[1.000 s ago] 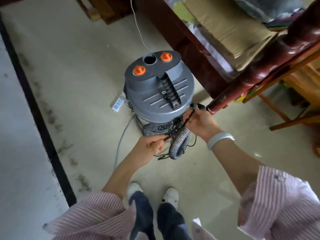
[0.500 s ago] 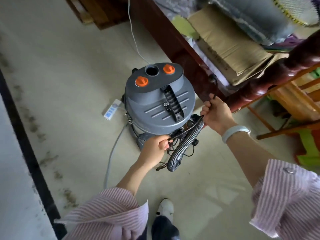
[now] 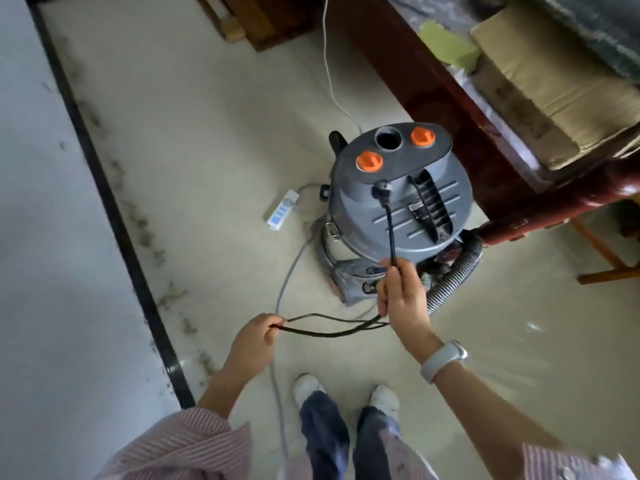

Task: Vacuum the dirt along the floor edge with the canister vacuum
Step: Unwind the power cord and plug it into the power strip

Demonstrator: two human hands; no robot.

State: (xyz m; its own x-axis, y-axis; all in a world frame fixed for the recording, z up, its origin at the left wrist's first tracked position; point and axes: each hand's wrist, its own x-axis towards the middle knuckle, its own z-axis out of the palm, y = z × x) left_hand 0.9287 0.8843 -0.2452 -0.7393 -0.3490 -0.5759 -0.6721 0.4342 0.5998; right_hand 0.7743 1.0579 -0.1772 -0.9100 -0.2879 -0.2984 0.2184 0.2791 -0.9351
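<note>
A: Where's the cord?
B: The thin black power cord [image 3: 332, 329] runs between the hands: left hand [image 3: 254, 344] pinches its loop, right hand [image 3: 401, 296] grips it before the grey drum-shaped canister vacuum [image 3: 398, 209].
A: Nearby?
B: A white power strip [image 3: 283, 209] lies left of the vacuum; a ribbed grey hose [image 3: 453, 278] curls at its right.

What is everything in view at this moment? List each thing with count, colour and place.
canister vacuum: one, grey, on the floor beside the bed frame
knobs: two, orange, on the vacuum's top
power cord: one, black, plug lying on the vacuum lid, loops strung between both hands
hose: one, grey ribbed, curled at the vacuum's right base
power strip: one, white, on the floor left of the vacuum
dirt: dark patches along the black floor edge
bed frame: one, dark red wood, upper right
cardboard: tan, on the bed
left hand: pinches cord loops
right hand: grips cord below the plug
</note>
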